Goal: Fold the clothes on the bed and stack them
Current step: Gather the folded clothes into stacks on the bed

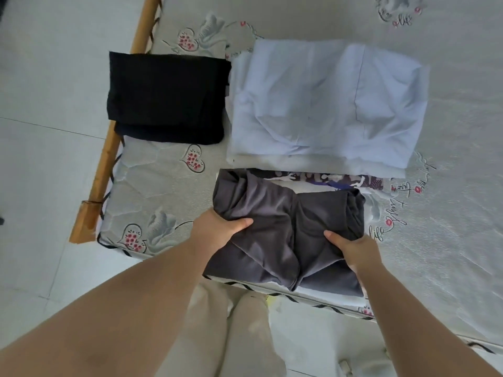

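Grey folded garment (285, 235) lies at the mattress (163, 180) near edge, on a patterned cloth (326, 179) that shows only at its far side. Left hand (217, 232) and right hand (351, 248) each pinch a side of it, thumbs on top. 2 folded piles look done: a black garment (166, 96) at the left edge, a pale blue one (326, 104) beyond. Stacking seems left.

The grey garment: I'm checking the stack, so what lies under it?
Under the grey garment, a patterned purple-and-white cloth shows at its far edge. Both hands grip the garment; the rest beneath is covered.
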